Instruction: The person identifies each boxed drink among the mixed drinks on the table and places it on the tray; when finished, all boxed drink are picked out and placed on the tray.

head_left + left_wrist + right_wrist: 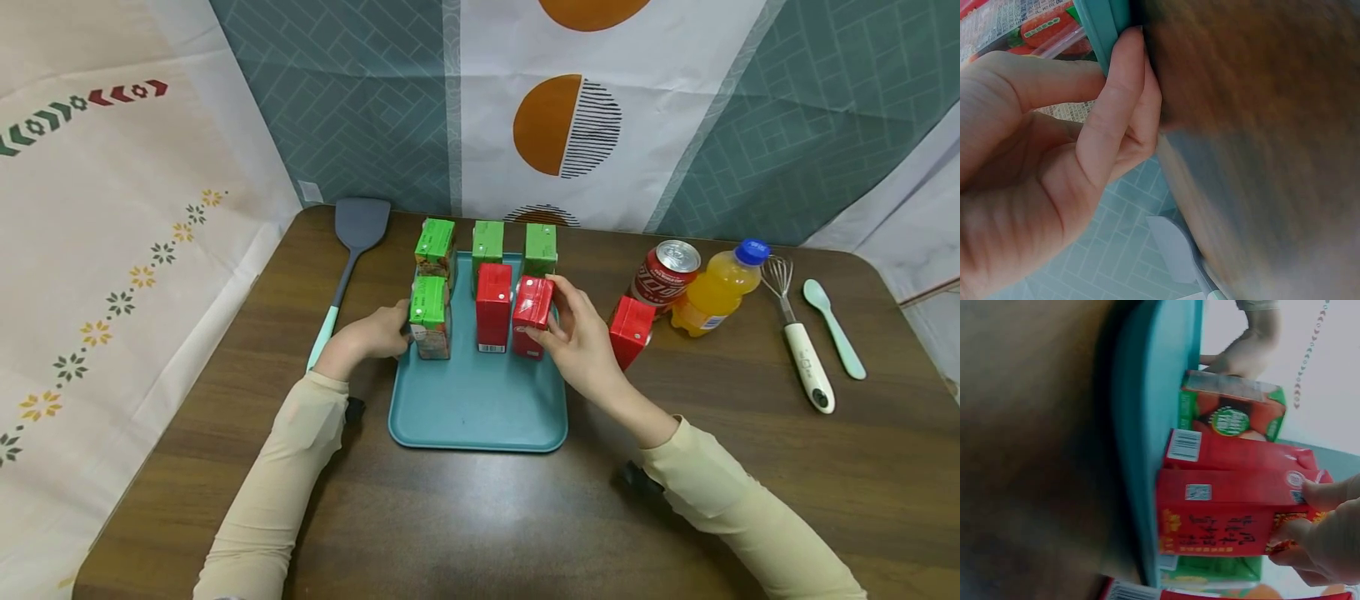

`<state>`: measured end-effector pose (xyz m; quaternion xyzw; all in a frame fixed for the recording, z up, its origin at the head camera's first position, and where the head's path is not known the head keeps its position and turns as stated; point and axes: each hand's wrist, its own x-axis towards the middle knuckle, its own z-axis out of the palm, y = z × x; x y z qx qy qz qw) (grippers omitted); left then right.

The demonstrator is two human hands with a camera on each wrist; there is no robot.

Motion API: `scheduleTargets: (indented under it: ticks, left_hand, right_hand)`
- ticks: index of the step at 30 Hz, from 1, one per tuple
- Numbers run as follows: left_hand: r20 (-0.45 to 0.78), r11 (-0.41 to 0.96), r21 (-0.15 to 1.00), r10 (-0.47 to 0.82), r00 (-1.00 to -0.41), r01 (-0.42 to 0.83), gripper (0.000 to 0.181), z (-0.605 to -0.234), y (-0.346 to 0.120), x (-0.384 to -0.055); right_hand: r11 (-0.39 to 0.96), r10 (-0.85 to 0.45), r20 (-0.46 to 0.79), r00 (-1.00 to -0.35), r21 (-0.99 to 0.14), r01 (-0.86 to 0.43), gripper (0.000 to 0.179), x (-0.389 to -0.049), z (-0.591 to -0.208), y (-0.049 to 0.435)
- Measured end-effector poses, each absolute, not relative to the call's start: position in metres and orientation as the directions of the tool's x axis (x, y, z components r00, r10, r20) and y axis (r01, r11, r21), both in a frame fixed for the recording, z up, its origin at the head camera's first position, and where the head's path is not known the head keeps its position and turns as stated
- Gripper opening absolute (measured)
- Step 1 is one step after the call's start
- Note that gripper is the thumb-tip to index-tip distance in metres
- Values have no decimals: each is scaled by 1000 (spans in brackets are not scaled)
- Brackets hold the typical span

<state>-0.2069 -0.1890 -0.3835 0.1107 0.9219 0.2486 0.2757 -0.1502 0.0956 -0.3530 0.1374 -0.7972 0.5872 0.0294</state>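
My left hand (375,335) pinches the left rim of a teal tray (480,408); in the left wrist view the thumb and fingers (1124,87) close on that rim. My right hand (588,354) holds the upper part of a red drink carton (531,310), upright on the tray's right side. Close beside it, to the left, stands another red carton (492,308). Several green-topped juice cartons stand on the tray, one at the front left (430,312) and others along the back (487,242). A third red carton (632,327) is on the table, right of the tray.
Right of the tray are a red soda can (663,275), an orange drink bottle (716,292), a whisk (806,358) and a mint spoon (836,333). A grey spatula (360,229) lies left of the tray. A patterned cloth (360,100) hangs behind the wooden table (450,517).
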Motion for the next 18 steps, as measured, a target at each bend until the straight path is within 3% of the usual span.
scheduleTargets:
  ticks: [6,13,18]
  left_hand:
    - [-471,862,504,332,-817,59,70,-383,-188,-207]
    - [-452,856,513,334,-827,66,67,-383,-189,-207]
    - [-458,856,513,342,-821,70,67,-382,-189,-206]
  right_hand:
    - [372,-184,194,-964,-894,-251,76,-155,-361,99]
    - [396,-227,196,-954,-876,-274,80,-153,-359,97]
    - [441,-254,254,-933,-828,-346,82,-143,-350,99]
